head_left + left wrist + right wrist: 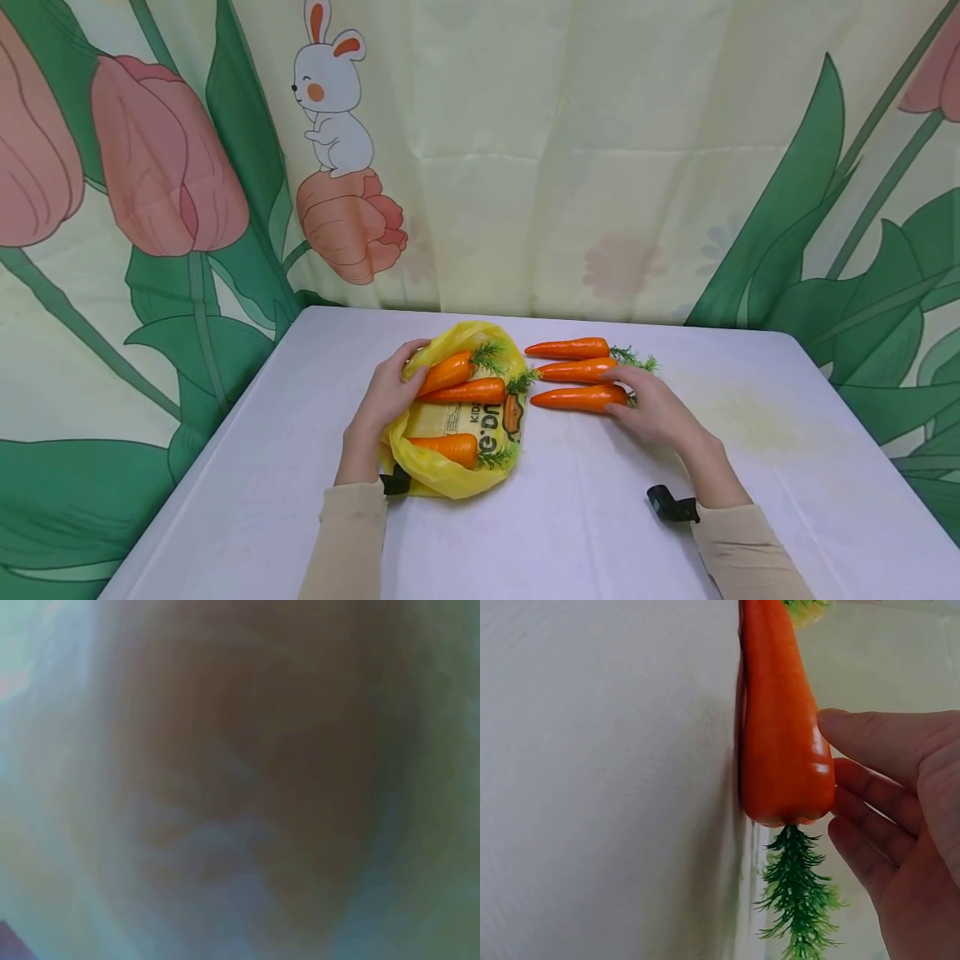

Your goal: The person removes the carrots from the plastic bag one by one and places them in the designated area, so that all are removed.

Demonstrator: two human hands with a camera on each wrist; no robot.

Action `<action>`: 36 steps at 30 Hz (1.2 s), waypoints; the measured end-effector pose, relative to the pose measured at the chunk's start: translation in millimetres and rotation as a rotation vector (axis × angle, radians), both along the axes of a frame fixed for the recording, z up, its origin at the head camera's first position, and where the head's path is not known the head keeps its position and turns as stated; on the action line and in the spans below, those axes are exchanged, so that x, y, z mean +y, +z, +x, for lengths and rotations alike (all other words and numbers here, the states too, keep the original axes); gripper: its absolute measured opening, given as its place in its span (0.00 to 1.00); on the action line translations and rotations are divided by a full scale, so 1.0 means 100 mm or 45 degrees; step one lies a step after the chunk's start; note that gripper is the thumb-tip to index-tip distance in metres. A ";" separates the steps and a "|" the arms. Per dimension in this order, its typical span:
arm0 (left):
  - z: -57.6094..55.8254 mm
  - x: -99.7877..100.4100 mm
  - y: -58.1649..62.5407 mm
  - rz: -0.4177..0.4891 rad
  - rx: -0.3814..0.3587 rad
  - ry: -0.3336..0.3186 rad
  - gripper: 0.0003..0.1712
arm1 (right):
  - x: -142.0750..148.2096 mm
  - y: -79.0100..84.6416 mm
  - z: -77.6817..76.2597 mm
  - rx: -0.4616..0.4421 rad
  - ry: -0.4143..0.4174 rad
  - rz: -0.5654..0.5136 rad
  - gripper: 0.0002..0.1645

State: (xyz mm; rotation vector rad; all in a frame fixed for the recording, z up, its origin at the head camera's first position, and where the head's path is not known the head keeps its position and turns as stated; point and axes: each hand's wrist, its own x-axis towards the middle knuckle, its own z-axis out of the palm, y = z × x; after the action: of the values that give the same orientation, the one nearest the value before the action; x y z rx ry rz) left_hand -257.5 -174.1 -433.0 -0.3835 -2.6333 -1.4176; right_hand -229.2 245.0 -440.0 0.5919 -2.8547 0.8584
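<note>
A yellow plastic bag (459, 487) lies with its mouth spread wide, and three orange carrots (450, 450) with green tops rest in it. My left hand (386, 392) grips the bag's left rim, thumb on the inner side. The left wrist view is too blurred to make out more. Three more carrots lie side by side right of the bag. Around the thick end of the nearest carrot (573, 398), my right hand (652, 408) has thumb and fingers on opposite sides, pinching it. The right wrist view shows the thumb touching this carrot (784, 750).
The middle carrot (573, 370) and the far carrot (570, 348) lie just beyond the held one. All are on a white-covered table (585, 517). Behind it hangs a curtain (555, 208) printed with tulips and a rabbit.
</note>
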 end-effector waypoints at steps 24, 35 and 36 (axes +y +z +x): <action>0.00 -0.03 -0.03 0.003 0.016 0.010 0.24 | -0.15 0.10 0.03 0.042 0.031 -0.045 0.25; 0.01 -0.04 -0.02 0.012 0.016 0.009 0.23 | -0.48 0.18 0.00 0.046 0.147 -0.074 0.24; 0.01 -0.03 -0.02 0.012 0.012 0.010 0.23 | -0.51 0.19 0.00 0.040 0.153 -0.077 0.25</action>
State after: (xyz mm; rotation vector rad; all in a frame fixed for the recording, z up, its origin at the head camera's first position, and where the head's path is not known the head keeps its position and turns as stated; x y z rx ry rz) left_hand -256.2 -177.5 -434.8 -0.3779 -2.6164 -1.4220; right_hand -229.6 193.5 -421.1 0.7685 -2.7779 0.9411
